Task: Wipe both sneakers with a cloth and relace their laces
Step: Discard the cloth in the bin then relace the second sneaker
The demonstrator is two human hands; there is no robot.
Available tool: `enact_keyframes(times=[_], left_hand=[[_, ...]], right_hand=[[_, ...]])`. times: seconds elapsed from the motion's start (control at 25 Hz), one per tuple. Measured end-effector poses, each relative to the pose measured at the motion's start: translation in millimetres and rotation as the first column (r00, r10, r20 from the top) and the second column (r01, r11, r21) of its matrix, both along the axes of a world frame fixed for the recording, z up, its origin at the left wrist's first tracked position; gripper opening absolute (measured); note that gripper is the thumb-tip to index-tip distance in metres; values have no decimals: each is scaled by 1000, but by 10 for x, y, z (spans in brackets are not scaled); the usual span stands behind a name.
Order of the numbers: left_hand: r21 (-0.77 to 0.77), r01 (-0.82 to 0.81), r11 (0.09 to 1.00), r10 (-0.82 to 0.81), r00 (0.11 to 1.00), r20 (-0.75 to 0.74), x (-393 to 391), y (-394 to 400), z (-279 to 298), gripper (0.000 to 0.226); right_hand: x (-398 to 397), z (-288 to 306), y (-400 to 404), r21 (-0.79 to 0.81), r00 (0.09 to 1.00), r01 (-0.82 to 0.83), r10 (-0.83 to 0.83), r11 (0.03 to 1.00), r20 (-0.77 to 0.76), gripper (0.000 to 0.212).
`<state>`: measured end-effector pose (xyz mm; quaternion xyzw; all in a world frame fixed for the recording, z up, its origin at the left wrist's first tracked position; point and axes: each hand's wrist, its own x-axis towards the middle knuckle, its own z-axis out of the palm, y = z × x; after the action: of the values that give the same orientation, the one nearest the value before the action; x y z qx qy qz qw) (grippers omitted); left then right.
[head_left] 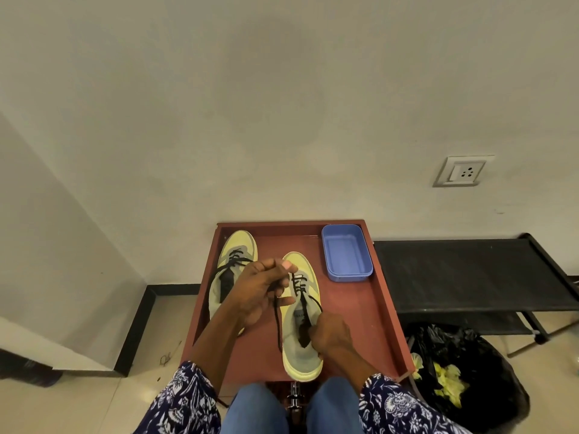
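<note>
At frame centre, my left hand (261, 289) pinches the black lace (277, 321) taut above the right sneaker (302, 317); my right hand (330, 335) grips its collar. Yanking could unthread an eyelet.

Yellow-grey sneakers (301, 311), black laces (277, 321); blue tub (347, 253); red-brown tray (369, 311).

Probably a home corner: plain wall socket (463, 171), tiled floor (103, 402), black folding rack (470, 274), bin bag (463, 371).
</note>
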<state>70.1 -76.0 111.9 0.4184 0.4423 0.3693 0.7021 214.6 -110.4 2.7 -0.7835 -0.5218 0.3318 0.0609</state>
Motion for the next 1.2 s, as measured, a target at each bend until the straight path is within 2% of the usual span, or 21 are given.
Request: enact_keyframes(times=[0.08, 0.28, 0.48, 0.6, 0.72, 0.88, 1.0, 1.2], left_hand=[[7, -8, 1000, 8, 999, 39, 18, -18, 99, 16], [194, -11, 981, 65, 960, -273, 63, 29, 303, 22], [235, -118, 965, 186, 938, -291, 87, 33, 371, 25], [246, -108, 963, 189, 924, -332, 99, 14, 430, 26], [238, -98, 966, 185, 907, -378, 91, 2, 515, 27], [265, -122, 956, 222, 894, -388, 144, -14, 668, 28], [338, -115, 934, 252, 882, -399, 209, -24, 837, 28], [475, -47, 879, 303, 824, -479, 281, -48, 1118, 31]], right_hand=[[-10, -10, -4, -15, 999, 21, -21, 1000, -26, 27], [-18, 40, -29, -56, 997, 41, -44, 998, -58, 29], [24, 126, -57, -63, 998, -10, 7, 998, -57, 28], [80, 277, -46, -83, 996, -39, 32, 996, -86, 26], [173, 491, 68, -52, 991, -74, 68, 996, -111, 14], [215, 981, 283, 43, 989, -125, 128, 991, -74, 14], [170, 1390, 371, 118, 985, -169, 172, 979, -16, 11], [87, 2023, 330, 248, 974, -199, 218, 948, -52, 14]])
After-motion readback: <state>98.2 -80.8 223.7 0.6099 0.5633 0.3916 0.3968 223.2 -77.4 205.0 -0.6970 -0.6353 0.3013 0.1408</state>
